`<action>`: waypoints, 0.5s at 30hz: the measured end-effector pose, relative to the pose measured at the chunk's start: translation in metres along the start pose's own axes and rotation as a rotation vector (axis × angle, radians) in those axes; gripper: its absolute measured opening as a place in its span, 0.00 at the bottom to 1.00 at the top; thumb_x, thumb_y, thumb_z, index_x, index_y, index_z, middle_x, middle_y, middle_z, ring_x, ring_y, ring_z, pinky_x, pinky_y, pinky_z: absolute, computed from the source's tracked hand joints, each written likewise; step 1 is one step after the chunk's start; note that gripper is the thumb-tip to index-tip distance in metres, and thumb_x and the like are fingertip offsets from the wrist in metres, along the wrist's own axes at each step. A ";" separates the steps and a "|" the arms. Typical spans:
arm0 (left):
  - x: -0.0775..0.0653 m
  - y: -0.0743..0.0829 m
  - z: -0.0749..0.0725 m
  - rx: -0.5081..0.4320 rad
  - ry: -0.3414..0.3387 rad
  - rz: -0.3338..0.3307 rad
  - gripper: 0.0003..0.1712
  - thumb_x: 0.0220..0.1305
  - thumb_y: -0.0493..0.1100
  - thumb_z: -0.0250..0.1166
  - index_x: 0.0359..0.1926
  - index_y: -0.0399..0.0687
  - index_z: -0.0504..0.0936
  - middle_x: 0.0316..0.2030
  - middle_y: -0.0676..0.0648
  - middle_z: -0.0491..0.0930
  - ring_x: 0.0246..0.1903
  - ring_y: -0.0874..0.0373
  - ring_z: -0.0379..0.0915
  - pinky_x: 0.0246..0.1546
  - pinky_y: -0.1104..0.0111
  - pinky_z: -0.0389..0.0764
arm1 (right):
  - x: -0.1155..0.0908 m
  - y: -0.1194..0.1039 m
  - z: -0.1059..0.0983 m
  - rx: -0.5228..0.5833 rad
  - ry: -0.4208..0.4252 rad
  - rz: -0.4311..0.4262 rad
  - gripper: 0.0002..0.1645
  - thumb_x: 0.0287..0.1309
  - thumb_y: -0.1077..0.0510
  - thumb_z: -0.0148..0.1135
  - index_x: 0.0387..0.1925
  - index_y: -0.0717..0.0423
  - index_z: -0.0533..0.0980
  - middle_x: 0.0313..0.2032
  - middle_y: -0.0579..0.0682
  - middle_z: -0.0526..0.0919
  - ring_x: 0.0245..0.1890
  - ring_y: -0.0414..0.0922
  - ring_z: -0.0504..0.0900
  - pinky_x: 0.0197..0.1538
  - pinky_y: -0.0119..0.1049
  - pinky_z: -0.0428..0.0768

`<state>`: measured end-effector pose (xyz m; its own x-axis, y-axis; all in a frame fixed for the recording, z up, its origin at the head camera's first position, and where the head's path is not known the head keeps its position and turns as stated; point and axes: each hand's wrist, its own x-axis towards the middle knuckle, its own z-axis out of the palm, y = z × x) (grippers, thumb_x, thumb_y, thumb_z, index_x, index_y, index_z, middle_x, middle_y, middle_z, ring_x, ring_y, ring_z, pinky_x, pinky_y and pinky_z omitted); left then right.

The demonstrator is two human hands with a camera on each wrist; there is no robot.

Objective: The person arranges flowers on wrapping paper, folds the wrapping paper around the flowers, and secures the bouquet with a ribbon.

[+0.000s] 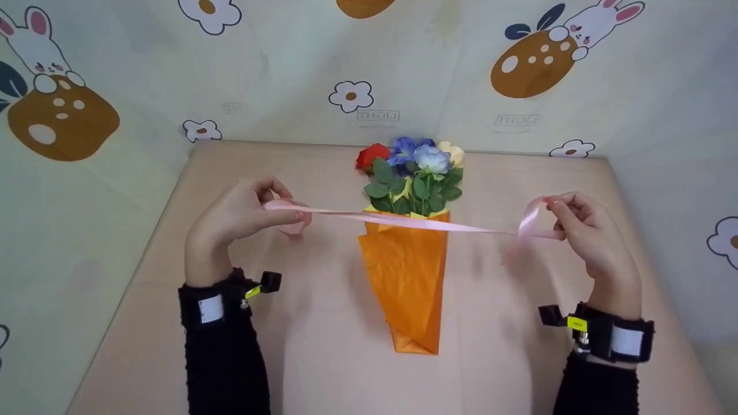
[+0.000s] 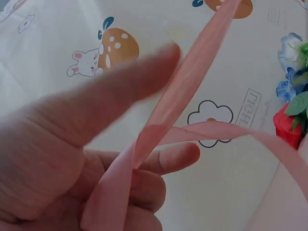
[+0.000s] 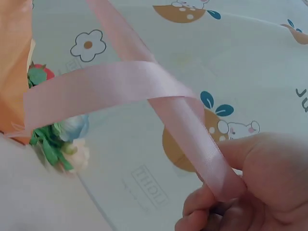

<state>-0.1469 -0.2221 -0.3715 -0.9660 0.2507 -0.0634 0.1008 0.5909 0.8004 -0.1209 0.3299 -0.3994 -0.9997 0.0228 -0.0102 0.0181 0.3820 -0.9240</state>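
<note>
A pink satin ribbon [image 1: 415, 222] is stretched between the two hands, crossing above the upper part of an orange paper wrap [image 1: 412, 282]. At one end the left hand [image 1: 230, 213] holds it; in the left wrist view the ribbon [image 2: 187, 86] runs over the curled lower fingers, beside an extended thumb. Opposite, the right hand [image 1: 597, 236] pinches the ribbon, and a loose tail loops over the taut length in the right wrist view. From the wrap's top emerge a red rose [image 1: 372, 157], a blue flower [image 1: 402, 150], a pale blue bloom [image 1: 431, 159] and a cream one [image 1: 453, 154], with green leaves [image 1: 377, 189].
The bouquet lies on a pale pinkish tabletop [image 1: 323, 369], its flowers near the far edge. Behind and at both sides rises a light covering [image 1: 288, 69] printed with rabbits and white flowers. Both wrists wear black camera bands [image 1: 617, 337].
</note>
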 end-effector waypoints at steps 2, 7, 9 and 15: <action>0.001 -0.006 -0.003 0.007 0.024 -0.041 0.21 0.61 0.51 0.78 0.45 0.42 0.84 0.32 0.44 0.81 0.32 0.50 0.74 0.31 0.65 0.72 | 0.001 0.006 -0.004 -0.013 0.070 0.069 0.16 0.79 0.48 0.52 0.50 0.59 0.72 0.48 0.43 0.77 0.33 0.41 0.68 0.36 0.21 0.77; 0.003 -0.018 -0.006 0.018 0.053 -0.138 0.12 0.69 0.42 0.68 0.51 0.44 0.83 0.41 0.41 0.77 0.38 0.47 0.70 0.35 0.63 0.73 | 0.007 0.021 -0.011 -0.101 0.235 0.260 0.22 0.78 0.41 0.47 0.54 0.55 0.70 0.61 0.56 0.73 0.44 0.45 0.73 0.42 0.24 0.81; 0.004 -0.020 -0.006 -0.012 0.013 -0.161 0.13 0.70 0.41 0.67 0.52 0.44 0.82 0.44 0.41 0.76 0.38 0.47 0.72 0.35 0.64 0.75 | 0.008 0.025 -0.011 -0.171 0.243 0.306 0.30 0.78 0.38 0.44 0.60 0.59 0.69 0.66 0.62 0.71 0.51 0.51 0.75 0.48 0.31 0.83; 0.008 -0.022 0.000 -0.149 -0.081 -0.192 0.12 0.69 0.42 0.70 0.46 0.38 0.83 0.33 0.44 0.76 0.26 0.55 0.71 0.26 0.70 0.74 | 0.010 0.025 -0.002 -0.398 0.051 0.341 0.44 0.79 0.38 0.36 0.78 0.67 0.51 0.72 0.78 0.58 0.69 0.73 0.63 0.64 0.69 0.70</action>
<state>-0.1572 -0.2329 -0.3895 -0.9411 0.2091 -0.2659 -0.1249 0.5158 0.8475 -0.1300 0.3411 -0.4218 -0.9340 0.2479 -0.2572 0.3571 0.6663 -0.6546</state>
